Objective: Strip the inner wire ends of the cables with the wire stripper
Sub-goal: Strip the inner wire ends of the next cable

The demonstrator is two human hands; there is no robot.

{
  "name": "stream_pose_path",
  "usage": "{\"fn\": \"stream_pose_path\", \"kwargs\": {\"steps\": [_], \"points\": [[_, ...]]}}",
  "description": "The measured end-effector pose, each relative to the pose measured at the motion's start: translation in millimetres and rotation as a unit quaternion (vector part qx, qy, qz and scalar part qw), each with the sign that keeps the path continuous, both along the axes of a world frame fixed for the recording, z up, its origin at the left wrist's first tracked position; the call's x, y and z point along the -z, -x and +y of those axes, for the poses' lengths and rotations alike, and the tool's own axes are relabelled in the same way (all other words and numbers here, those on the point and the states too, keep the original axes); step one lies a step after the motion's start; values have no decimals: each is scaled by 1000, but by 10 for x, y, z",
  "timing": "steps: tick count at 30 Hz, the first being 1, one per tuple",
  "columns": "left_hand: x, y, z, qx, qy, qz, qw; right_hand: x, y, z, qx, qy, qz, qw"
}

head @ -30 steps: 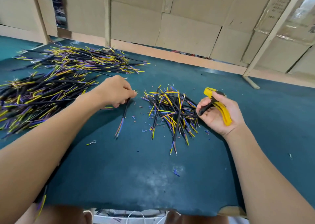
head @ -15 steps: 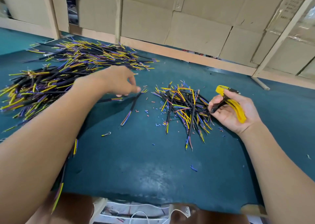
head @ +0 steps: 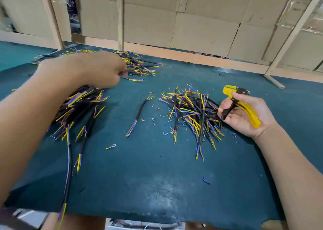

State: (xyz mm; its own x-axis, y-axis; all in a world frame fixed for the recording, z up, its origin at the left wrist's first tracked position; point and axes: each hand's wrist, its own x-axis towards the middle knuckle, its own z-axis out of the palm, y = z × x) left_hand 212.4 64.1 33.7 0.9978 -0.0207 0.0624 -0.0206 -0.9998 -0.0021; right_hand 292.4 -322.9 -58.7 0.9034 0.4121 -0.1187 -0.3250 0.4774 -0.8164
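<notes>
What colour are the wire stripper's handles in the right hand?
Yellow, with a dark head; the wire stripper shows best in the head view, the only one.

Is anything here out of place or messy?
Mostly tidy piles, but small insulation scraps litter the green mat, one black cable lies alone between the piles, and a long cable trails off the mat's near edge.

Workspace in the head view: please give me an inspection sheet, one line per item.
Surface: green mat, worn at the near edge.
Job's things: yellow stripper; small cable pile; large pile; lone cable.
Clutter: insulation bits; ring terminal.
Hands: left hand blurred, pinching a wire; right hand holds the stripper.
Cables: none besides the job's.
Surroundings: cardboard boxes, wooden frame.
</notes>
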Motion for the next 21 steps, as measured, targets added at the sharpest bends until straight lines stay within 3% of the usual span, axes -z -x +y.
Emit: {"fn": "stream_pose_path", "kwargs": {"steps": [1, 3, 5, 11, 13, 15, 16, 18, 19, 21], "points": [[-15, -23, 10, 29, -1, -107, 994, 6, -2, -2, -9, -3, -1, 1000], [61, -4, -56, 115, 44, -285, 951, -8, 2, -5, -19, -13, -2, 1000], [272, 85, -186, 195, 90, -363, 907, -34, 53, 1, -23, -12, -18, 1000], [709, 192, -354, 263, 257, -349, 862, -313, 307, 159, -18, -41, -130, 990], [726, 199, -412, 280, 283, -359, 844, -359, 402, 378, 77, -21, -162, 983], [734, 189, -512, 279, 354, -354, 820, -331, 465, 599, 251, 99, -242, 932], [726, 187, -588, 269, 445, -323, 791, -313, 495, 666, 338, 189, -300, 872], [701, 202, -725, 234, 684, -202, 661, -291, 554, 724, 431, 322, -408, 738], [687, 207, -784, 210, 772, -138, 584, -298, 594, 739, 443, 347, -450, 694], [645, 211, -866, 163, 868, -42, 466, -302, 695, 798, 427, 355, -508, 658]]}}
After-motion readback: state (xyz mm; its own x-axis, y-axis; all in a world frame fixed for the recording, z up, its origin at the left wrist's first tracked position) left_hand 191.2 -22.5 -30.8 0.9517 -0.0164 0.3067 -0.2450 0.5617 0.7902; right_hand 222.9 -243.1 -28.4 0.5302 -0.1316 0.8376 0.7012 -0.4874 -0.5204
